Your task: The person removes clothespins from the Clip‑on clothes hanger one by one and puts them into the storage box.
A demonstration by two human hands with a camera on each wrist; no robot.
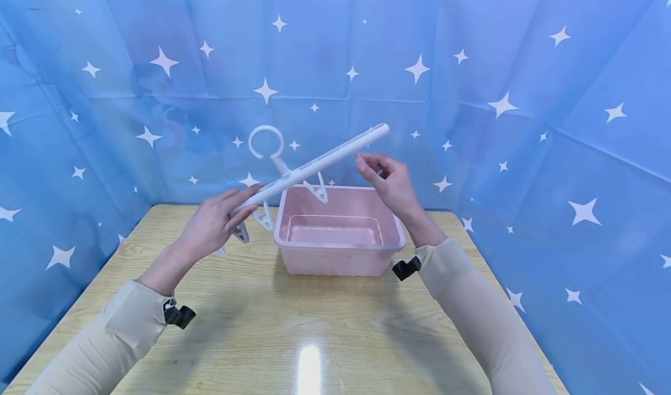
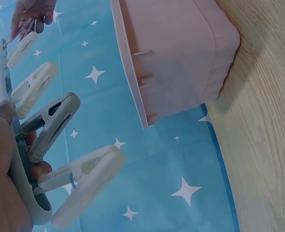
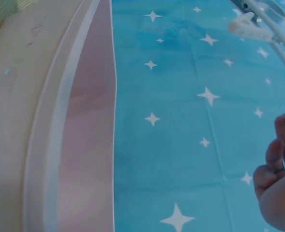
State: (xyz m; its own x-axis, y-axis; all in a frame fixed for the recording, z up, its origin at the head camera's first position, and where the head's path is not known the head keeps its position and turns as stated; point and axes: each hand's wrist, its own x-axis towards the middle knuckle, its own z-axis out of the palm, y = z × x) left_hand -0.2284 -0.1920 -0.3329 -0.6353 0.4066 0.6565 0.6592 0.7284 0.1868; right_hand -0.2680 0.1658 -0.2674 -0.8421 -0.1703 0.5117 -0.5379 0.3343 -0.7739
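Left wrist, hanger [image 2: 30,203], gap to tub rim [image 2: 127,58]

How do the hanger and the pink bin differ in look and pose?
The hanger is white and slender; the bin is pink and deep. The hanger tilts in the left grip, while the bin stands upright on the table. The hanger carries clips, whereas the bin is an open box. Both look like plastic.

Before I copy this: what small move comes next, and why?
Perhaps seat the pinkish clip on the hanger: the right hand pinches it near one end, though attachment is unclear; the left hand grips the other, and more clips hang below.
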